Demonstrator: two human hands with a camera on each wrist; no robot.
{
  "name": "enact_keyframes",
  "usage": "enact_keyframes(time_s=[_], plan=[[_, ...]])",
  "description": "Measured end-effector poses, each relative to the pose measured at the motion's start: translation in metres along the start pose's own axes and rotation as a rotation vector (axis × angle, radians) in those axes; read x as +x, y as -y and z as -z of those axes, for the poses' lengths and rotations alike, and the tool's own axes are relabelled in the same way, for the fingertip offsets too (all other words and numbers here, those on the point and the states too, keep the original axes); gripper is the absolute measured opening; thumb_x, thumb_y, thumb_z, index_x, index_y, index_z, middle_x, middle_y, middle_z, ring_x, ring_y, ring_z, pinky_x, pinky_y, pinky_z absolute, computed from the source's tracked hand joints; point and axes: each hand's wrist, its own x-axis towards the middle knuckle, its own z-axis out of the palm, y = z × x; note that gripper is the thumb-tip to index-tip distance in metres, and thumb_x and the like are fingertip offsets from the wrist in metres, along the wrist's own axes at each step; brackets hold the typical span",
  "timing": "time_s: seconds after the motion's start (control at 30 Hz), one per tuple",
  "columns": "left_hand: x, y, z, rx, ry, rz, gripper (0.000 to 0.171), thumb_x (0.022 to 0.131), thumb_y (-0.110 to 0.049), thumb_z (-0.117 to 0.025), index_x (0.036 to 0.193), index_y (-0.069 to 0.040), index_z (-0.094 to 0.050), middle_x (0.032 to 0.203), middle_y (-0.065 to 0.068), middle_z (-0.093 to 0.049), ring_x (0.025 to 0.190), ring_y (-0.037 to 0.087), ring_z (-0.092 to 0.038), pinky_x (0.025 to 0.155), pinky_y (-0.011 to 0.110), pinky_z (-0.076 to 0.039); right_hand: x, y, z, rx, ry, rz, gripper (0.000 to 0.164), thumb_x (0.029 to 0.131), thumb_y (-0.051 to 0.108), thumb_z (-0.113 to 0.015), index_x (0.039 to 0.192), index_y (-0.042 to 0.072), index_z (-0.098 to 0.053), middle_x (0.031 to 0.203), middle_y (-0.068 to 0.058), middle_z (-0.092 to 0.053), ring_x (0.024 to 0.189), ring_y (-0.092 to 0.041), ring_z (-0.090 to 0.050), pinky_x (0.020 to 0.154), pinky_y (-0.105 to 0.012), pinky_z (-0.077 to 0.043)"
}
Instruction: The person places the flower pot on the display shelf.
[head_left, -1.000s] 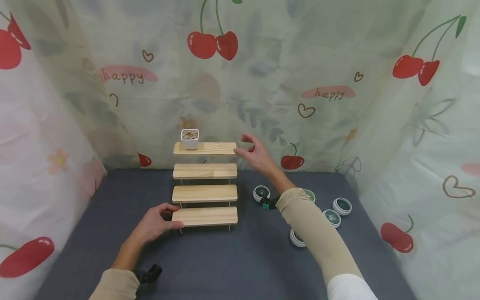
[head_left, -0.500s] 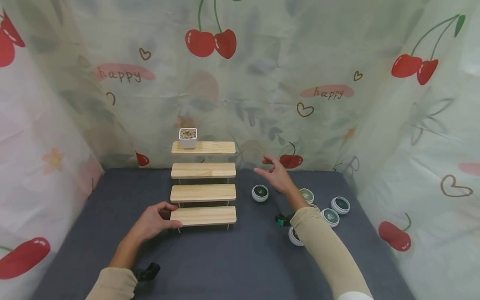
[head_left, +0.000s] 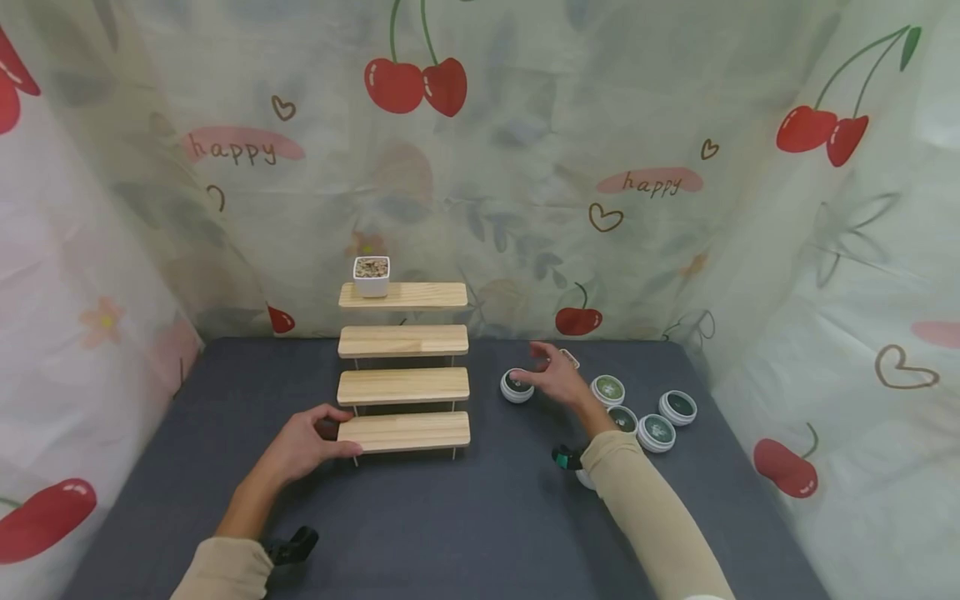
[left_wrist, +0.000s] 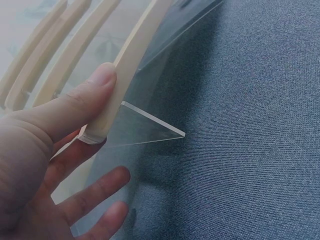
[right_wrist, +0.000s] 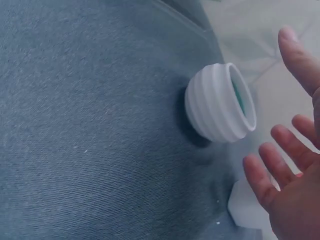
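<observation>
A four-tier stand with pale wooden boards [head_left: 405,342] stands at the middle back of the table. My left hand [head_left: 306,446] pinches the left end of its lowest board [head_left: 405,433], thumb on top and fingers beneath. In the left wrist view, a clear side panel [left_wrist: 150,127] shows under that board. On the top board, towards its left end, sits a square white pot [head_left: 372,287] with speckled filling. My right hand [head_left: 558,383] hovers with spread fingers by a round ribbed white pot [right_wrist: 215,105]. Fingers and thumb are apart from its wall in the right wrist view.
Several round white pots with green tops, among them one at the far right [head_left: 678,408], stand right of my right hand. My right forearm partly hides one pot [head_left: 587,479]. Behind that hand is a white angular pot [right_wrist: 245,205]. Patterned cloth [head_left: 510,167] encloses the table.
My right hand has moved from the top board's right end, rightward and down, to the round ribbed pot. My left hand keeps its hold on the lowest board.
</observation>
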Motion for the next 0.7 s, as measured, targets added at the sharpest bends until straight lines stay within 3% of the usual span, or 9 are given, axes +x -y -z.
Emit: enact_keyframes(time_s=[0.3, 0.7], plan=[[0.001, 0.003, -0.001, -0.002, -0.007, 0.008, 0.067, 0.071, -0.039, -0.094, 0.124, -0.008, -0.067, 0.108, 0.013, -0.074, 0.092, 0.019, -0.069, 0.073, 0.031, -0.051, -0.001, -0.008, -0.007, -0.029, 0.113, -0.027, 0.091, 0.089, 0.033, -0.080, 0.157, 0.000, -0.029, 0.161, -0.022, -0.037, 0.140, -0.045, -0.046, 0.110, -0.053, -0.043], [0.001, 0.001, -0.001, -0.015, -0.001, 0.000, 0.066, 0.071, -0.037, -0.094, 0.122, -0.006, -0.067, 0.106, 0.014, -0.075, 0.090, 0.018, -0.069, 0.072, 0.030, -0.052, -0.002, -0.010, -0.012, -0.074, 0.163, -0.019, 0.095, 0.085, 0.026, -0.083, 0.156, -0.005, -0.028, 0.160, -0.026, -0.036, 0.145, -0.044, -0.041, 0.118, -0.054, -0.035]])
